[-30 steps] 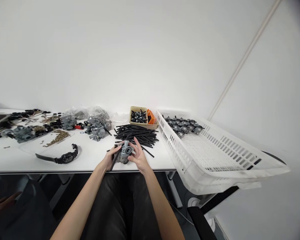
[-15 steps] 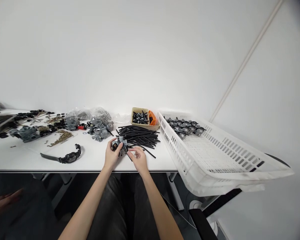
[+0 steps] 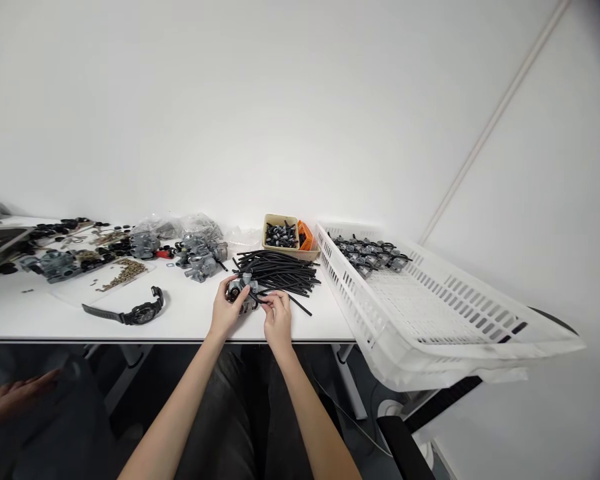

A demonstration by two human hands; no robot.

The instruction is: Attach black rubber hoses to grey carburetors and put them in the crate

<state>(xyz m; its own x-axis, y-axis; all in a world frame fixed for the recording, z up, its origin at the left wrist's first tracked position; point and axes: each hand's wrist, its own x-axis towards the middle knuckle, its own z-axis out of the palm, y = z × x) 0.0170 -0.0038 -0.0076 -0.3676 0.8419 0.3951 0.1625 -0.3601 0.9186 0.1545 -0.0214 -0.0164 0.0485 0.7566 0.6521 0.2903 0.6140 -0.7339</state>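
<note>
A small grey metal carburetor [image 3: 242, 291] sits just above the white table [image 3: 40, 313] near its front edge, and my left hand [image 3: 225, 311] is wrapped round its left side. My right hand [image 3: 277, 317] is closed in a pinch on a thin black hose [image 3: 258, 301] at the carburetor's right side. Just behind lies a pile of black hoses [image 3: 280, 272].
A black wristwatch [image 3: 135, 312] lies to the left. More carburetors [image 3: 200, 257] and small parts stand at the back left. A beige box of black fittings [image 3: 281, 235] is behind the hoses. A white slotted crate [image 3: 430, 313] with finished carburetors [image 3: 367, 255] fills the right. Another person's hand [image 3: 5, 397] shows at bottom left.
The carburetor has been turned in my left hand. My right hand has gone from spread beside it to a pinch on a short black hose at its right side.
</note>
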